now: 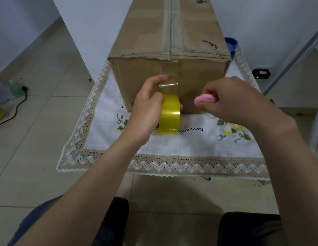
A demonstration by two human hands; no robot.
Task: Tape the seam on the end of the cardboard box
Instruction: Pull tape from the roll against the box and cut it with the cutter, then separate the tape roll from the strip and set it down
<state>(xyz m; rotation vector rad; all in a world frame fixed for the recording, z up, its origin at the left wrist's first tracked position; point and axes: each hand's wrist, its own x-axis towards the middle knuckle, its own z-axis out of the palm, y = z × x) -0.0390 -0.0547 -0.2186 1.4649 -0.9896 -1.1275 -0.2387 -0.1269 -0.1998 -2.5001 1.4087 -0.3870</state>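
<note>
Cardboard box point(172, 50): long, brown, corrugated, with crumpled upper edge and scuffed tears on the top face; standing on a white woven cloth point(181, 142) edged in beige-and-white zigzag lace with embroidered fruit and leaves. Near end face of the box turned toward the camera. Clear glossy tape strip point(169, 75) running along the top seam, over the edge and down the middle of the end face, creased where it leaves the card. Left hand point(145, 110) just in front of the end face, curled around a tape roll point(169, 114), a translucent yellow, shiny ring held on edge, thumb pressed onto the strip against the box. Right hand point(231, 98) to the right of the roll, fingers closed around a small pink, smooth, rounded plastic object point(205, 100), kind not discernible; only its tip showing, close to the end face but contact not discernible. Blue rounded object point(231, 44) partly hidden behind the box's right rear corner. Black cable point(14, 110) on pale floor tiles well left of the box; small black device with green light point(261, 74) to its right, by the wall. Both forearms crossing the cloth's front lace border, covering part of it.
</note>
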